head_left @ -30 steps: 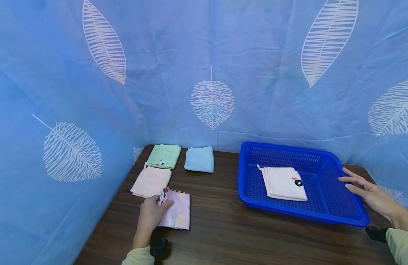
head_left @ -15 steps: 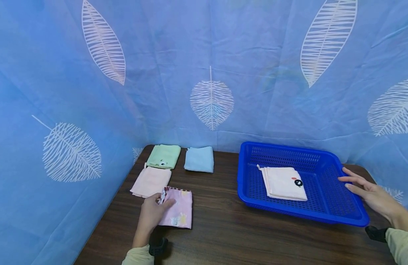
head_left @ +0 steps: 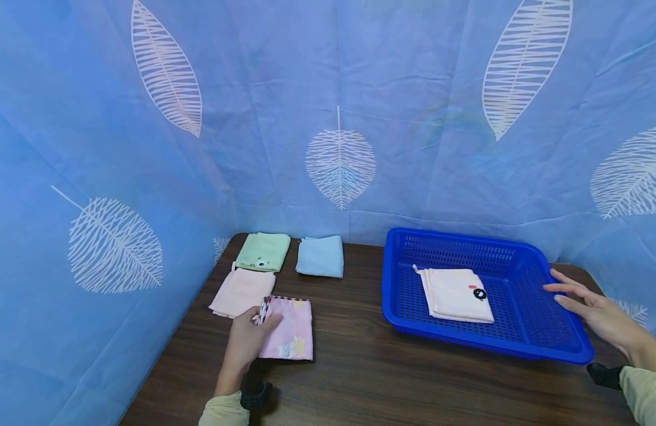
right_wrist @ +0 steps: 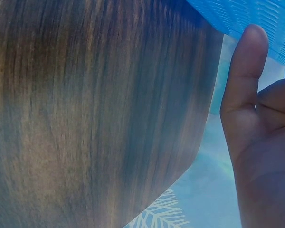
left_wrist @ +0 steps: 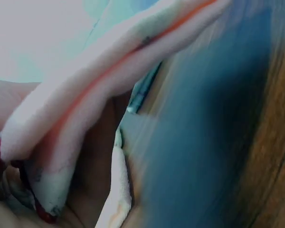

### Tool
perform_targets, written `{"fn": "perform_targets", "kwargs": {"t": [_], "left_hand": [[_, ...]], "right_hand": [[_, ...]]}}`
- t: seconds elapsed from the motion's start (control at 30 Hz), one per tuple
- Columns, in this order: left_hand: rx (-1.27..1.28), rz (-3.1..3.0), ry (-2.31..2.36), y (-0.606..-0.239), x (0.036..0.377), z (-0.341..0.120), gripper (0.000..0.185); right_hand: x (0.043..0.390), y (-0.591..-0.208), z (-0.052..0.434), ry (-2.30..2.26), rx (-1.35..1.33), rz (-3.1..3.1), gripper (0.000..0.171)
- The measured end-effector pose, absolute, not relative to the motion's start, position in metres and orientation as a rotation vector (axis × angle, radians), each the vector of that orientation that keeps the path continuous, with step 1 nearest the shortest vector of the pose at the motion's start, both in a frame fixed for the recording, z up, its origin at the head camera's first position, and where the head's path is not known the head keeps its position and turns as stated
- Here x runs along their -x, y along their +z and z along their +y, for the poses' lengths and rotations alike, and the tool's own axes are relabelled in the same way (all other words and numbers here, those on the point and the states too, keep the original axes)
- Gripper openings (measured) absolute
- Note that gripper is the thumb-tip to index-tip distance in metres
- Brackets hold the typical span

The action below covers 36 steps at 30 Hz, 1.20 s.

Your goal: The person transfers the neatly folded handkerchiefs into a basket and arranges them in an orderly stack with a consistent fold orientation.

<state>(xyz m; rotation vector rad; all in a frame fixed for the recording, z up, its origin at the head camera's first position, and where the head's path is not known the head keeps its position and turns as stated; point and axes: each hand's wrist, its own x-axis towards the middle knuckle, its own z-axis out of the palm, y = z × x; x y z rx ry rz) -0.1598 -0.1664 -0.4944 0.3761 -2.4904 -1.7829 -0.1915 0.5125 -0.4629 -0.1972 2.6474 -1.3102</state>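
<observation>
Dark-brown wood-grain worktop (head_left: 360, 378); blue fabric backdrop w/ white leaf prints (head_left: 264, 165) behind & along L side. L hand (head_left: 247, 343) has folded pink patterned cloth (head_left: 290, 325) pinched btwn thumb & fingers, over worktop's L part. Beyond it: folded pale-pink cloth (head_left: 244, 293), folded green cloth (head_left: 264, 249), folded light-blue cloth (head_left: 320, 256). R hand (head_left: 607, 316), fingers extended & slightly spread, rests at R rim of rectangular blue perforated plastic basket (head_left: 466, 339); folded pinkish-white cloth (head_left: 450, 293) w/ black round patch inside.
</observation>
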Motion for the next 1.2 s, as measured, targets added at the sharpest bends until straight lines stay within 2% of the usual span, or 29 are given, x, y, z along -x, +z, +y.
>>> {"fn": "perform_targets", "kwargs": {"t": [0.2, 0.7, 1.2], "left_hand": [[-0.394, -2.482, -1.858, -0.492, 0.164, -0.164, 0.035], [-0.392, -2.408, -2.044, -0.480, 0.167, -0.160, 0.034], [-0.340, -2.412, -2.071, -0.464, 0.170, -0.154, 0.032]], "right_hand": [[0.192, -0.463, 0.512, -1.297, 0.200, 2.656, 0.043], [0.187, -0.462, 0.509, -1.232, 0.190, 2.713, 0.048], [0.188, -0.460, 0.510, -1.319, 0.200, 2.649, 0.044]]}}
